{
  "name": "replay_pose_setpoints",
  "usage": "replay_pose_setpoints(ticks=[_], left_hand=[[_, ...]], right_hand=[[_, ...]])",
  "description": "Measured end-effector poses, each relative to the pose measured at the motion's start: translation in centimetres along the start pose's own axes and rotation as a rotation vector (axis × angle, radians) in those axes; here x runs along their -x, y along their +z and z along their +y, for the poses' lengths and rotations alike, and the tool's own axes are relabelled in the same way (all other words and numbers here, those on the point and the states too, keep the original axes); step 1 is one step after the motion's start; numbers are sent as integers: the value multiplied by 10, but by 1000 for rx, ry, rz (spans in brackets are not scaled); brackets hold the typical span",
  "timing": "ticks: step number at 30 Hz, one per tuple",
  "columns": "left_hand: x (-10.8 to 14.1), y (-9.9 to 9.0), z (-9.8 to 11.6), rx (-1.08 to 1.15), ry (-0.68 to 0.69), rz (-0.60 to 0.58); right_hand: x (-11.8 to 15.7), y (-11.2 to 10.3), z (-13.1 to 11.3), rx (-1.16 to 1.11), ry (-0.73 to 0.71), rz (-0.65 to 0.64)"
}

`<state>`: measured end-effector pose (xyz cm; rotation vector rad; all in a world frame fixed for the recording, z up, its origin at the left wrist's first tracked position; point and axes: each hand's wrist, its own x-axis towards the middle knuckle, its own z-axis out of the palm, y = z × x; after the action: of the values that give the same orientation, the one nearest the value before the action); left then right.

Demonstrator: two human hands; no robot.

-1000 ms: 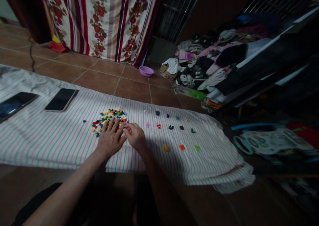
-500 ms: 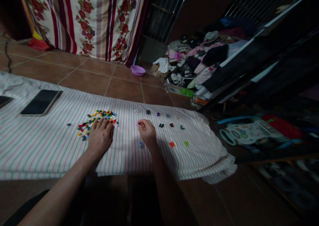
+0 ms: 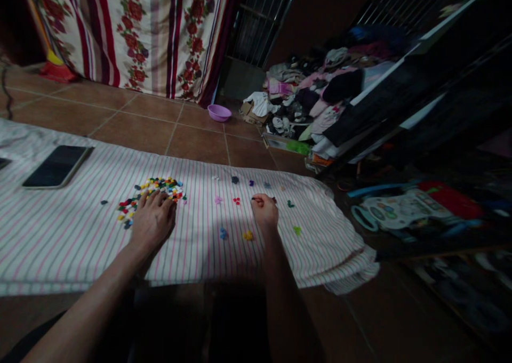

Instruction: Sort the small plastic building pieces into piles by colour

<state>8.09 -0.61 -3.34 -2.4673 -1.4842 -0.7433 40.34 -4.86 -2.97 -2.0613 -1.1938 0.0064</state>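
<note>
My left hand (image 3: 154,220) rests with fingers outstretched on the near side of a pile of small multicoloured pieces (image 3: 160,185); they look like tiny plastic bricks, too small to name surely. Farther right, my right hand (image 3: 265,211) is pinched on a small dark piece (image 3: 253,199), just over the cloth. Around it sit little groups sorted by colour: red pieces (image 3: 237,201), pink pieces (image 3: 218,200), yellow pieces (image 3: 248,235), blue pieces (image 3: 223,233), lime pieces (image 3: 296,230) and green pieces (image 3: 290,203). The hand and forearm hide some groups.
A striped cloth (image 3: 96,235) covers the low work surface. On its left lies a phone (image 3: 58,167), with one dark piece (image 3: 104,202) apart from the pile. Beyond are a purple basin (image 3: 219,113) on the tiled floor and a heap of clothes (image 3: 308,94).
My right hand has moved right from the pink pieces, uncovering the red and yellow groups and covering the dark and orange ones. My left hand stays at the pile; the view shifted slightly.
</note>
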Motion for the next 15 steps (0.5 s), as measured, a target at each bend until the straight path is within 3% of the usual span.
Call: replay_pose_setpoints(ticks=[7, 15], left_hand=[[-1, -6, 3, 12, 18, -6], [0, -7, -6, 82, -2, 41]], right_hand=[[-1, 0, 22, 112, 60, -2], [-2, 4, 24, 124, 90, 6]])
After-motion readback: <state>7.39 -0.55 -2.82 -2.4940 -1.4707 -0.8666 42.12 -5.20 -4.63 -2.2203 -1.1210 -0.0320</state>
